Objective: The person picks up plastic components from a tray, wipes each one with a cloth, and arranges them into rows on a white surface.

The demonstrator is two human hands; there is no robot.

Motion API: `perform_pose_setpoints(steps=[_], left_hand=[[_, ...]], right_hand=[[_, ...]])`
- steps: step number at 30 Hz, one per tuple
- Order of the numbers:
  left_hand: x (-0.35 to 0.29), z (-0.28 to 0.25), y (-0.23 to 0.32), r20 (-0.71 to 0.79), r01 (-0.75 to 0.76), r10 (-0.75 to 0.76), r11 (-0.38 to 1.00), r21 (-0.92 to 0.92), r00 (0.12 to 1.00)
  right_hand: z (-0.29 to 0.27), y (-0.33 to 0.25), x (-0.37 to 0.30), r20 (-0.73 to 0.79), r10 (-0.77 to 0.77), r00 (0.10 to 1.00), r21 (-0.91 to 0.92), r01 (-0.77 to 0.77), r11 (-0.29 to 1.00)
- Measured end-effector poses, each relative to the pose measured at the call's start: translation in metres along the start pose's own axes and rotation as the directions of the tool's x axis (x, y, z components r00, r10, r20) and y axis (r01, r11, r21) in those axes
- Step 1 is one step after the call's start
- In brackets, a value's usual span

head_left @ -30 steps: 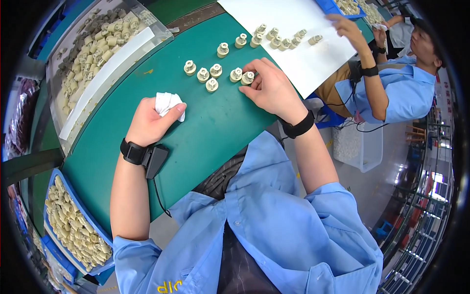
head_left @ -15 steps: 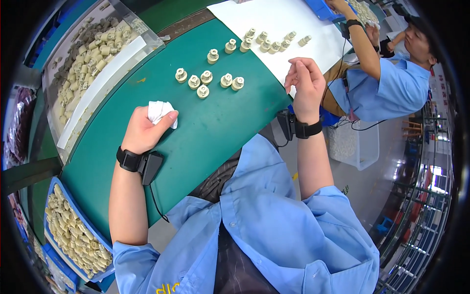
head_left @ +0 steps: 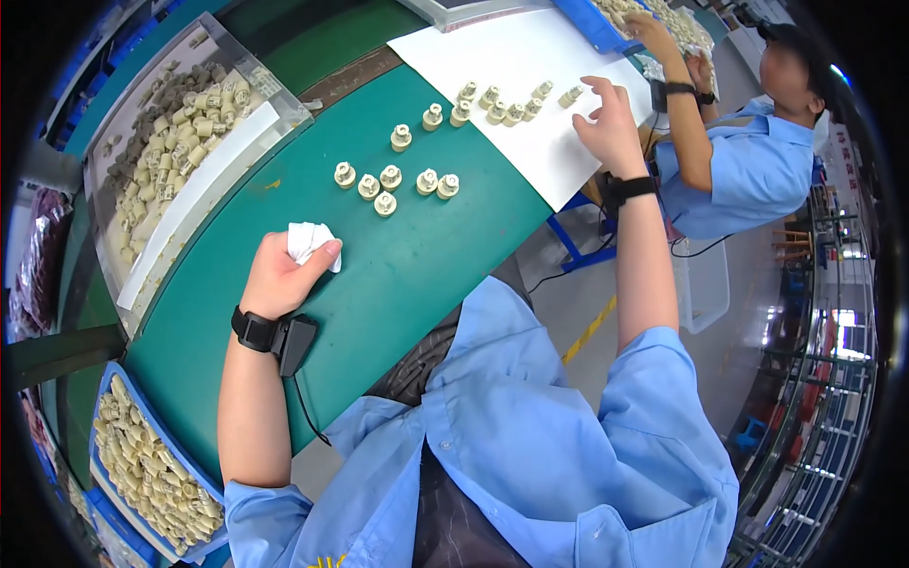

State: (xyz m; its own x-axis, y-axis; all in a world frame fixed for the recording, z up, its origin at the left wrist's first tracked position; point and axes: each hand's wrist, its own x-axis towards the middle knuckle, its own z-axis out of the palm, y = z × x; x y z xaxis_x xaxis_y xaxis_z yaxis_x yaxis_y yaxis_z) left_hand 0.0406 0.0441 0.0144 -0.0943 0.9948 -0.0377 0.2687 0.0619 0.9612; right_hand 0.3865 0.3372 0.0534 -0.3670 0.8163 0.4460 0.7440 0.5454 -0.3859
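Note:
My left hand (head_left: pixel 279 279) is closed round a folded white cloth (head_left: pixel 311 242) above the green table's left part. Stretched forward, my right hand (head_left: pixel 611 131) has its thumb and fingers apart, with nothing between them. Its fingertips are close to a small cream cylindrical part with a metal top (head_left: pixel 570 96), the rightmost on a white sheet (head_left: pixel 530 166); whether they touch it I cannot tell. Several more such parts stand upright on the sheet, like the cream part (head_left: pixel 513 114). Others stand on the green surface, among them a cream part (head_left: pixel 384 204) nearest me.
A clear-walled tray (head_left: pixel 194 204) of cream and grey parts lies at the far left. Nearer me is a blue bin (head_left: pixel 156 426) full of cream pieces. A co-worker (head_left: pixel 748 170) reaches toward a blue tray (head_left: pixel 606 33) at the far right. A translucent tub (head_left: pixel 705 284) stands below.
My right hand has moved forward over the white sheet, toward the rightmost cream part, and its fingers have spread. My left hand still grips the cloth. The view has shifted slightly.

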Motion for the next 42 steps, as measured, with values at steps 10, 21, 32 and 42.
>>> perform_pose_setpoints(steps=[10,21,32,42], left_hand=[[-0.001,0.002,-0.001,0.004,-0.023,0.023,1.0,-0.021,1.0],[0.0,0.001,0.0,0.004,-0.008,0.008,1.0,-0.012,1.0],[0.0,0.001,0.001,0.0,-0.009,0.009,1.0,-0.022,1.0],[-0.002,0.003,0.006,-0.006,0.005,-0.005,1.0,0.023,1.0]], right_hand=[[0.027,0.041,0.037,0.264,0.122,0.957,0.042,-0.138,0.99],[0.028,0.026,0.008,0.323,0.004,0.946,0.217,-0.079,0.973],[0.01,0.024,0.011,0.645,0.44,0.625,0.486,-0.78,0.395],[0.011,0.019,0.013,0.71,0.411,0.572,0.498,-0.82,0.281]])
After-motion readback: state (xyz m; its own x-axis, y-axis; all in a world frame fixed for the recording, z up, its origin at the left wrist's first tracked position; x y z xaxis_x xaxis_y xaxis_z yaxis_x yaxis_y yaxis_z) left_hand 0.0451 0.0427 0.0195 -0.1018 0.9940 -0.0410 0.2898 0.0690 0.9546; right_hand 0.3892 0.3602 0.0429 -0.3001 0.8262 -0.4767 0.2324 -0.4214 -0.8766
